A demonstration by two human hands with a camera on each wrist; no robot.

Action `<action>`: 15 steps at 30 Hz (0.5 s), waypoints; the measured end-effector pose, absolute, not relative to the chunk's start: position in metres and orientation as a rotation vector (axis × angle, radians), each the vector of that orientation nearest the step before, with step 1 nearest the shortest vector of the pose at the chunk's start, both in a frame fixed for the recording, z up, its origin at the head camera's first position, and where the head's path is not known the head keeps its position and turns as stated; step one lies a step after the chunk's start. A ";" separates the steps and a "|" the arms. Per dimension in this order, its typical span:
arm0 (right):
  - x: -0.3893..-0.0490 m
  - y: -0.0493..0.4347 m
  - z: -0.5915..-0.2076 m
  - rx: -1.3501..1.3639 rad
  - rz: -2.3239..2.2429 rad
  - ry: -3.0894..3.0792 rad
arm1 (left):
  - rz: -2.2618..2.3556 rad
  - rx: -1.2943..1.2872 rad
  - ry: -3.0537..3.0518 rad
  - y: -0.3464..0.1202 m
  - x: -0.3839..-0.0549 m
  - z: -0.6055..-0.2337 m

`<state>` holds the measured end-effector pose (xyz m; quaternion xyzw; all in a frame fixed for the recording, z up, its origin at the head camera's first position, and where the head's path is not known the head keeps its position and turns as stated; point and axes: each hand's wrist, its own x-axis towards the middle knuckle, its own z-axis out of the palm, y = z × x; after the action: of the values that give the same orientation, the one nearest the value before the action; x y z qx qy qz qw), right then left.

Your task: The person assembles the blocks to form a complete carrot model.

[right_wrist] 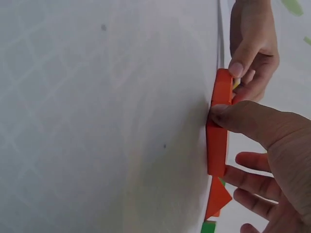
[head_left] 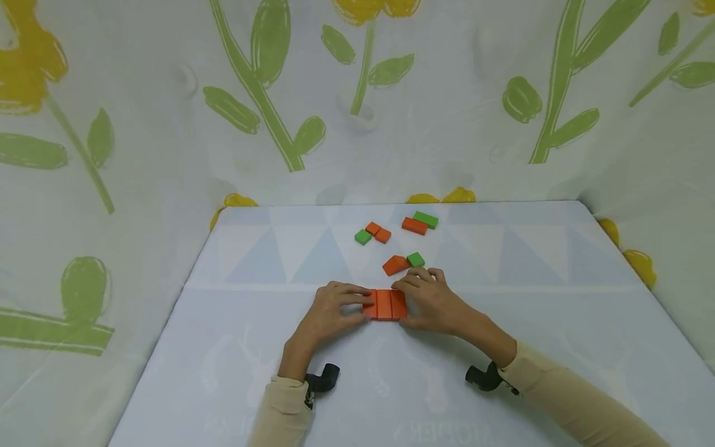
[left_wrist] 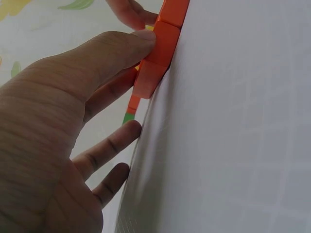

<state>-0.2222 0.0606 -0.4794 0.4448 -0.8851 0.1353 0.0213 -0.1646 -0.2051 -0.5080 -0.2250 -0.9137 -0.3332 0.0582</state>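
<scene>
Three orange blocks [head_left: 384, 305] are laid side by side on the worktop [head_left: 251, 347] between the hands; this row can be judged as formed. By the left hand [head_left: 334, 308] its 9 o'clock end is pinched, and by the right hand [head_left: 438, 305] its 3 o'clock end; each grip is closed as far as the blocks permit. Outside the row, seemingly unused, are left: a wedge [head_left: 395, 265] at 12 o'clock, three cubes [head_left: 374, 230] farther on, and towards 1 o'clock a green cube [head_left: 416, 259], an orange bar [head_left: 414, 226] and a green bar [head_left: 427, 219].
</scene>
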 end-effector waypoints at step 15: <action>-0.285 0.064 -0.458 1.040 0.620 -2.828 | -1.034 -0.654 -2.821 -0.206 -0.166 -0.510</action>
<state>-0.2850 0.0637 -0.4578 0.3379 -0.9188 0.2015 0.0328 -0.1656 -0.2061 -0.5104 -0.2124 -0.9169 -0.3362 0.0335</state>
